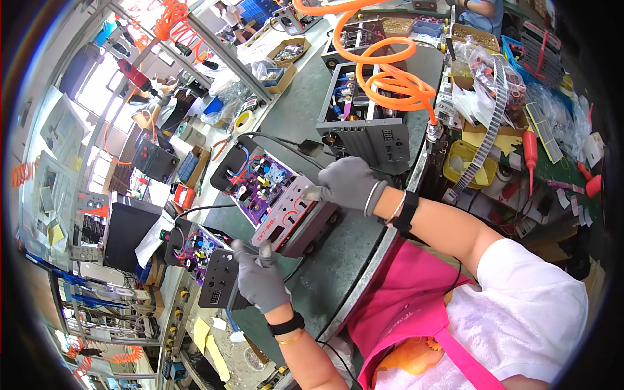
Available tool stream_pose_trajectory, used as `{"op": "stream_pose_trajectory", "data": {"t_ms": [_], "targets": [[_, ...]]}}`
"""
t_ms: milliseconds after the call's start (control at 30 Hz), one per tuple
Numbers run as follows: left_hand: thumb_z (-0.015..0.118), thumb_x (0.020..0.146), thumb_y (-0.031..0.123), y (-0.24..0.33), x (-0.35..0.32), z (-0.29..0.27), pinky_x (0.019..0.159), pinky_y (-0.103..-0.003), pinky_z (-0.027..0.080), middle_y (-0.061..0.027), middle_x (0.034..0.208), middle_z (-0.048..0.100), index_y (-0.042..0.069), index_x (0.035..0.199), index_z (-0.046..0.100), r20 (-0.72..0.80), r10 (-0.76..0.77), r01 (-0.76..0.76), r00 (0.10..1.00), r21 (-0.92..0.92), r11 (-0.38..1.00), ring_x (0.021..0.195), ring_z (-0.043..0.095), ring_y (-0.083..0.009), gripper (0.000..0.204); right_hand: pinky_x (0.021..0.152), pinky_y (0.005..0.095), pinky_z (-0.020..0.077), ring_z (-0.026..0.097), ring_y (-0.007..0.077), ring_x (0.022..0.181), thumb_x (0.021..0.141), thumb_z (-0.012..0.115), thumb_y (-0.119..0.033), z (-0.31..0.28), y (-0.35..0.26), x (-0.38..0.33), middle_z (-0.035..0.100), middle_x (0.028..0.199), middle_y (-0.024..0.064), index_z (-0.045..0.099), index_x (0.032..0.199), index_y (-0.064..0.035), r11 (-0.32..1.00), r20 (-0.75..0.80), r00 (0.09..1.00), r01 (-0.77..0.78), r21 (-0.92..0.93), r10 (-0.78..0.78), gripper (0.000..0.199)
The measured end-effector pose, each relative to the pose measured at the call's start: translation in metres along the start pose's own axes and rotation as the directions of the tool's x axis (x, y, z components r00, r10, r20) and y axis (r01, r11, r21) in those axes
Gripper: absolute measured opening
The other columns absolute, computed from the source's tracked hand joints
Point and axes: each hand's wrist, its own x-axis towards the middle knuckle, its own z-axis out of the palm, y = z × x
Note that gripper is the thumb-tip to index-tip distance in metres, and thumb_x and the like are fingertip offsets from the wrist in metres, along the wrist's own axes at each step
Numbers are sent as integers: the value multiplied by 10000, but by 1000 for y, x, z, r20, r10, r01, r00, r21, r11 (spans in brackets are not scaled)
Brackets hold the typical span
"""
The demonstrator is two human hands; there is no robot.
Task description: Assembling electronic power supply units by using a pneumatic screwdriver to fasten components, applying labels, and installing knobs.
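In the middle of the bench stands an open-topped electrical machine [292,214]. Its circuit board [270,175] with wires and components lies exposed behind a white front panel [286,213] with knobs and red markings. My left hand [260,283], in a grey glove, is at the panel's left end, thumb and forefinger apart, with the thumb close to the corner. At the panel's right end, my grey-gloved right hand [351,185] has its fingers curled and its thumb against the corner. Its fingertips are partly hidden. A second open machine [218,276] with a dark front sits beside my left hand.
Beyond my right hand stands another open dark machine [364,130], under a coiled orange air hose [396,78]. Black cables cross the green bench. To the right, a cluttered surface holds a yellow basket [471,162] and a red bottle [530,156]. A red power screwdriver [134,75] hangs at upper left.
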Motion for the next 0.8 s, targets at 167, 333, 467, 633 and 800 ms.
{"op": "stream_pose_trajectory", "data": {"t_ms": [167,333,467,633,800], "targets": [[654,827,202,-9,-12,-6,717,-392,497,-149,870,671,70,1194,566,145,-42,86,988,-313,946,798,653,-302,400,580,457,457,601,364,628,839,540,-503,-34,15,-35,586,624,163,637,652,-56,980,198,961,-197,-6,194,494],[604,859,162,-9,-57,-27,631,-220,452,-104,889,640,-43,1027,612,336,-120,339,934,-727,597,721,571,-134,266,645,394,484,622,290,693,773,680,-193,-111,61,-121,617,713,91,638,757,-60,983,-529,835,-70,169,151,140],[621,871,121,-1,-101,-45,662,-248,461,-72,905,615,-22,1006,625,424,-110,419,899,-764,491,745,548,-138,197,806,380,471,603,272,909,762,654,-99,-175,136,-163,620,927,106,616,988,-67,879,-779,623,-410,-242,76,232],[564,910,147,14,-120,-43,510,-219,380,-37,841,599,5,1037,616,577,-116,576,808,-735,358,577,448,-72,197,796,416,473,597,312,942,785,587,-77,-192,210,-197,629,1009,121,605,1026,-86,651,-610,668,-695,-306,426,242],[511,940,164,21,-125,-42,469,-207,306,-17,815,595,30,1094,591,574,-76,563,815,-755,335,536,390,-57,219,695,444,493,623,343,811,802,566,-96,-199,249,-200,654,890,149,627,992,-93,705,-590,716,-632,-321,374,200]]}}
